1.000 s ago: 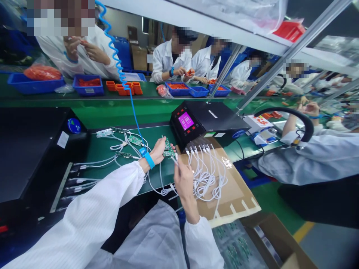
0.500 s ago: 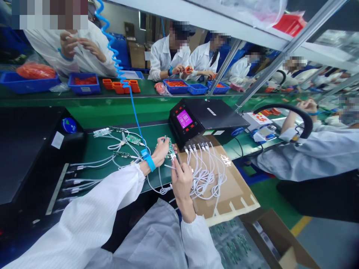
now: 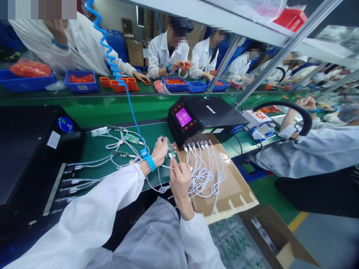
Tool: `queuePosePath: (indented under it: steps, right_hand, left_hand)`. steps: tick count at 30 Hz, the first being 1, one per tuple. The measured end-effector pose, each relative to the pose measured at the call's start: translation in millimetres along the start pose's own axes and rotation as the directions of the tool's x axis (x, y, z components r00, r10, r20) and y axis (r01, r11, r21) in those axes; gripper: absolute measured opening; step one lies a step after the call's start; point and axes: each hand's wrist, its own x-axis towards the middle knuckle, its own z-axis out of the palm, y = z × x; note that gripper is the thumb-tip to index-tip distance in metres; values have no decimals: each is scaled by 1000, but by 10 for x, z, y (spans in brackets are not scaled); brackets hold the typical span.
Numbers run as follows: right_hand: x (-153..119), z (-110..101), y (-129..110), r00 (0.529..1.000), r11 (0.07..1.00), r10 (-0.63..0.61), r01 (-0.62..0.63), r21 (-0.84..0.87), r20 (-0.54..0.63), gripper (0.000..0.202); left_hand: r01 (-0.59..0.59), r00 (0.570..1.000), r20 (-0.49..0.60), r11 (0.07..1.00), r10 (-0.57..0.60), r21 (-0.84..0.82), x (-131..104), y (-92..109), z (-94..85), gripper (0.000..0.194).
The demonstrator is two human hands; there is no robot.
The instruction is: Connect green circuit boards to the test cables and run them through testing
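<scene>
My left hand, with a blue strap on its wrist, grips a green circuit board over the bench. Against the board's near edge, my right hand pinches the white plug of a cable. Whether the plug is fully seated cannot be made out. To the left, several more circuit boards with white cables attached lie on the green bench mat. A black tester with a lit pink screen stands just beyond my hands, with white cables hanging from its front.
A second black box takes up the left side, cables plugged into its side. Cardboard lies right of my hands, above bagged boards and an open carton. A coiled blue cord hangs ahead. Co-workers sit opposite and at right.
My hands stay nearly in place around the board and plug, with the right fingers slightly shifted. Across the bench, a co-worker's hand has reached down to an orange frame.
</scene>
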Motion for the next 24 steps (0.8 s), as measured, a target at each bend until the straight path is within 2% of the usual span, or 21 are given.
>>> queuePosePath:
  steps: [4,11,16,21,24]
  right_hand:
    - [-28,16,10,999,999,32,-32,-8,23,36]
    - [-3,9,-2,1000,1000,-6,6,-23,12,31]
    - [-31,27,-3,1000,999,15,-14,-28,22,30]
    - [-29,29,-1,1000,1000,11,-11,-13,-16,42]
    - [-32,28,8,1000,1000,1,-1,-9,-32,46]
  left_hand:
    - [-6,1000,-4,1000,6,-8,10,-24,-4,6]
    - [-22,1000,-23,1000,21,-8,37,-65,-26,4]
    - [-83,996,-18,995,85,62,57,-89,-63,5]
    - [-181,983,-7,969,184,171,61,-145,-98,5]
    - [-198,978,-17,955,207,222,65,-169,-113,5]
